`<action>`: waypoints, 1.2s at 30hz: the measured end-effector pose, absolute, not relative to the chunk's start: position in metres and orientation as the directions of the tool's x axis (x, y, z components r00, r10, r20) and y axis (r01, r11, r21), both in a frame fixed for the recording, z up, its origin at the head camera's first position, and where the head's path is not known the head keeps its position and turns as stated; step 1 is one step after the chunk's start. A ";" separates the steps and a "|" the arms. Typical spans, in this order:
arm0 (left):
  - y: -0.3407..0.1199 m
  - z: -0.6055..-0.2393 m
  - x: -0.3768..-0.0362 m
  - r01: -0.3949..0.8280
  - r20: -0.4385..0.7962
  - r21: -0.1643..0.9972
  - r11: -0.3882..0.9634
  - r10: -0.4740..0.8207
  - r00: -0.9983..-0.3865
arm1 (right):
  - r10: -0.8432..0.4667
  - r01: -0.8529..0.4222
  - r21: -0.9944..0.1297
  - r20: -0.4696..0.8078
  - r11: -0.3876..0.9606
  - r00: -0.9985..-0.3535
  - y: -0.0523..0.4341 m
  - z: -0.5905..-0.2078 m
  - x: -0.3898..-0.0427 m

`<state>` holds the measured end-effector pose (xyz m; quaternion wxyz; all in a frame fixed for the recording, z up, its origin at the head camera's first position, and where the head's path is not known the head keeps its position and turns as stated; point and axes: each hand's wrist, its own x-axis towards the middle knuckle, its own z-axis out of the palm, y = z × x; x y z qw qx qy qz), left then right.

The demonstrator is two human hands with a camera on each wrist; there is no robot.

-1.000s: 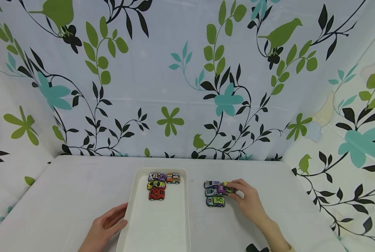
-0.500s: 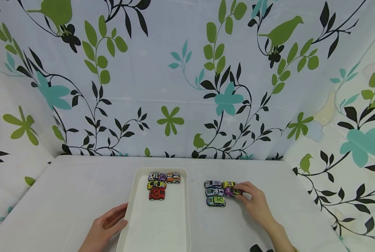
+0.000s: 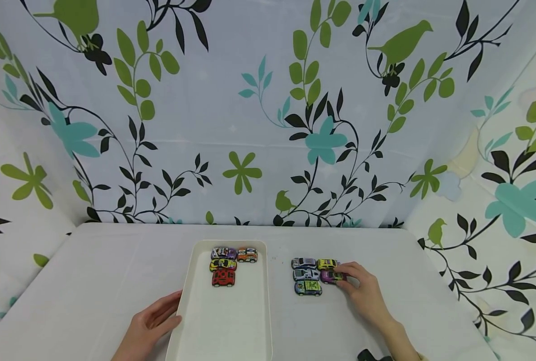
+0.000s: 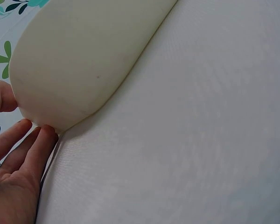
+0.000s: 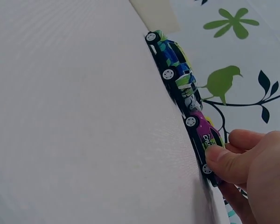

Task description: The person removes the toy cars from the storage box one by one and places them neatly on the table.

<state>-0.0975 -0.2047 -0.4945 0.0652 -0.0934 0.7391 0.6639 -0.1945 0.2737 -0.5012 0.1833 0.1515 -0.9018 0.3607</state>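
Observation:
On the table right of the tray stand several toy cars. My right hand (image 3: 342,279) pinches the purple car (image 3: 328,276), which sits on the table at the right of the group; in the right wrist view the thumb (image 5: 224,161) presses the purple car (image 5: 201,136) from the side. Beside it are a yellow-green car (image 3: 327,263), two silver cars (image 3: 304,268) and a green-blue car (image 3: 308,288). My left hand (image 3: 169,315) rests with straight fingers against the left edge of the white tray (image 3: 232,321). In the left wrist view the fingers (image 4: 35,147) touch the tray's corner (image 4: 79,60).
At the tray's far end lie a purple-white car (image 3: 223,252), an orange car (image 3: 247,255), a yellow car (image 3: 223,264) and a red car (image 3: 223,278). Leaf-patterned cloth walls (image 3: 268,125) close the table (image 3: 105,265) at the back and both sides.
My right hand has drawn the purple car a little to the right, away from the silver cars, to sit under the yellow-green one. The left hand and tray have not moved.

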 end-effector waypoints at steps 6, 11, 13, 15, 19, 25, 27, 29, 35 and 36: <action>-0.204 -0.494 -0.097 -0.238 -0.233 0.967 0.096 -0.057 -0.971 | -0.137 -0.449 -0.607 0.489 0.656 -0.861 0.277 -0.510 -0.197; -0.205 -0.494 -0.097 -0.243 -0.238 0.965 0.097 -0.061 -0.969 | -0.128 -0.458 -0.607 0.506 0.650 -0.853 0.277 -0.512 -0.197; -0.206 -0.494 -0.097 -0.241 -0.236 0.965 0.105 -0.059 -0.970 | -0.129 -0.464 -0.608 0.512 0.644 -0.849 0.276 -0.513 -0.197; -0.206 -0.494 -0.097 -0.245 -0.239 0.964 0.107 -0.062 -0.969 | -0.129 -0.471 -0.609 0.518 0.638 -0.846 0.276 -0.513 -0.197; -0.206 -0.495 -0.098 -0.241 -0.236 0.964 0.113 -0.054 -0.970 | -0.124 -0.474 -0.611 0.525 0.634 -0.842 0.277 -0.514 -0.197; -0.206 -0.496 -0.098 -0.244 -0.239 0.963 0.114 -0.052 -0.970 | -0.111 -0.459 -0.622 0.513 0.635 -0.851 0.276 -0.514 -0.195; -0.206 -0.496 -0.098 -0.242 -0.238 0.964 0.113 -0.051 -0.970 | -0.111 -0.457 -0.621 0.513 0.637 -0.851 0.276 -0.514 -0.195; -0.206 -0.495 -0.098 -0.238 -0.234 0.965 0.112 -0.050 -0.971 | -0.113 -0.462 -0.616 0.519 0.638 -0.847 0.276 -0.514 -0.194; -0.206 -0.494 -0.098 -0.243 -0.239 0.963 0.113 -0.051 -0.970 | -0.115 -0.479 -0.608 0.538 0.633 -0.835 0.276 -0.515 -0.195; -0.206 -0.494 -0.098 -0.245 -0.240 0.963 0.112 -0.051 -0.969 | -0.113 -0.477 -0.609 0.537 0.634 -0.836 0.276 -0.515 -0.195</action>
